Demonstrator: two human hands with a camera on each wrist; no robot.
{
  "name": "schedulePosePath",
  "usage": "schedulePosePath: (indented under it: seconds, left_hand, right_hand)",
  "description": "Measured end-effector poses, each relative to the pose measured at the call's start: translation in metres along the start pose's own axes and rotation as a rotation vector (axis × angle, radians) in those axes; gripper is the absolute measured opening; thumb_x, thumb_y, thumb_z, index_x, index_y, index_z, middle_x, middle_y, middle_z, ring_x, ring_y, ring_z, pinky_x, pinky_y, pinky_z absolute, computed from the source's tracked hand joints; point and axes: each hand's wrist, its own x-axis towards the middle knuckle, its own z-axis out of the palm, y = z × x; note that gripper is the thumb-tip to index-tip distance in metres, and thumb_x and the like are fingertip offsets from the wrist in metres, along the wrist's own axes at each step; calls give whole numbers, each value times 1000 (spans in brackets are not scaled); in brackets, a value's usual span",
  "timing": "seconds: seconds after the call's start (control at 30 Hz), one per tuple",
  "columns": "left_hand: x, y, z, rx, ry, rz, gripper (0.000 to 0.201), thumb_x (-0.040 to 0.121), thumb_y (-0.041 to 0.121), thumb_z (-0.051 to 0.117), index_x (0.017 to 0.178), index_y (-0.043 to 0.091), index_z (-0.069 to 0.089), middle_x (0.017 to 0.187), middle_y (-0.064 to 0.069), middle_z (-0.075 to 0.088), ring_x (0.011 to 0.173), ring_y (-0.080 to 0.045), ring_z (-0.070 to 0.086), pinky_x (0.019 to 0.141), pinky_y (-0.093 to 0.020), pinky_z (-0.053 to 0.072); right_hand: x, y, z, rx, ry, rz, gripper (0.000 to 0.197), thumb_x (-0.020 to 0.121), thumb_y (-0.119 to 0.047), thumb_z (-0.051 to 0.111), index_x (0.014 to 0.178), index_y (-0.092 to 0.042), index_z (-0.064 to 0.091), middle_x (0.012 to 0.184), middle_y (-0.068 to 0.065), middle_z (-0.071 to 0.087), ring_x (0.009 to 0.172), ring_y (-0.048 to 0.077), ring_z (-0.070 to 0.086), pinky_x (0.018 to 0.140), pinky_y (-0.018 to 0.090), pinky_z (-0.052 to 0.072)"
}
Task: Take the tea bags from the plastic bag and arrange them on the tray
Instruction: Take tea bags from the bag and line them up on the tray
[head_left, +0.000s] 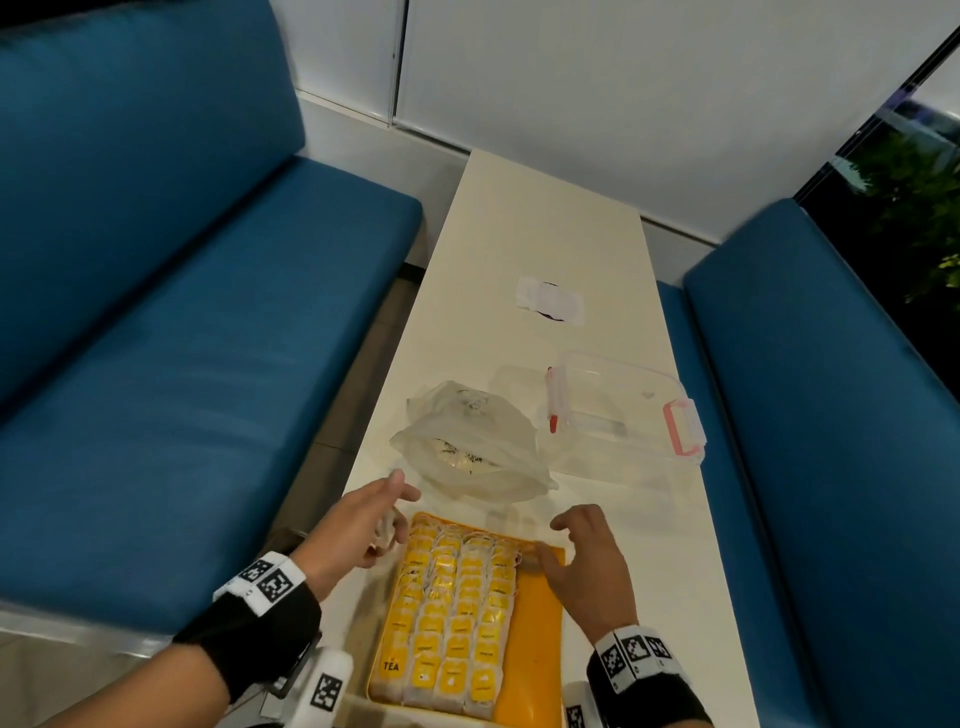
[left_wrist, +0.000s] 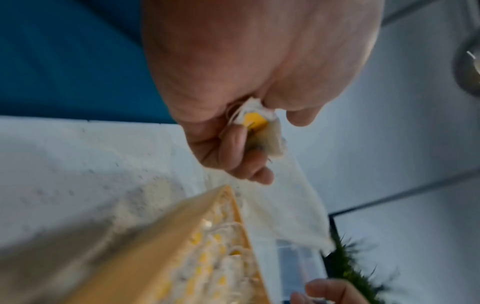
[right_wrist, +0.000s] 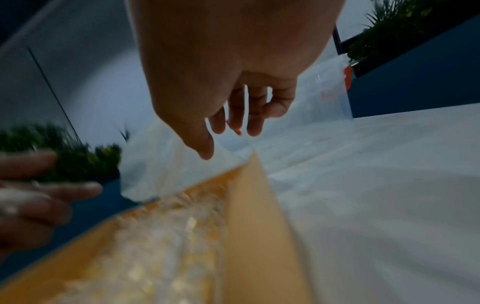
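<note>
Now four columns of tea bags (head_left: 449, 613) on one tray (head_left: 537, 631).
Left hand (head_left: 358, 530) grips one tea bag (left_wrist: 255, 125); right hand (head_left: 587, 566) hangs relaxed, holding nothing; one plastic bag (head_left: 472, 447) beyond.

Person is wearing a black wrist wrap (head_left: 254, 631) on the left forearm and another (head_left: 647, 688) on the right. White bands bearing black-and-white square fiducial markers (head_left: 270, 577) are circling both wrists. White marker-tagged camera blocks (head_left: 324, 688) are hanging beneath.
</note>
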Motion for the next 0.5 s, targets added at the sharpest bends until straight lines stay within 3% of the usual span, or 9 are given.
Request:
schedulePosePath:
  seconds: [0.07,0.13,0.23,0.33,0.5]
  left_hand:
    - [-2,10,1,-224,-91,-94,60,101,61,34,117,14,68,80,-13,64,58,-16,50,46,-24,30]
    - [-1,15,6,-305,-156,-141,70,100,65,31,121,9,66,86,-19,64,58,-18,50,43,-24,30]
    - [0,21,18,-313,-219,-178,76,98,69,29,124,6,63,88,-20,64,58,-19,51,44,-24,31]
    - [0,26,29,-297,-245,-191,76,99,68,28,118,5,66,80,-15,62,58,-20,52,47,-25,32]
    - [0,31,41,-272,-271,-184,69,100,68,29,104,10,67,83,-13,64,63,-20,52,55,-29,34]
  right_hand:
    - [1,-17,-10,73,83,-74,24,79,-23,80,96,-22,63,102,-13,51,85,1,54,67,6,39]
    - [2,-42,-21,180,87,-175,19,82,-19,76,96,-23,65,100,-13,52,82,-2,54,71,3,39]
    - [2,-84,-29,301,-40,-284,17,83,-26,75,98,-25,67,97,-14,55,77,2,58,72,8,42]
    - [0,-108,-26,315,-197,-303,20,86,-36,73,104,-30,67,100,-17,52,80,3,58,73,13,45]
    - [-7,-115,-17,286,-277,-326,25,86,-29,69,111,-34,66,102,-19,46,85,1,54,81,23,51]
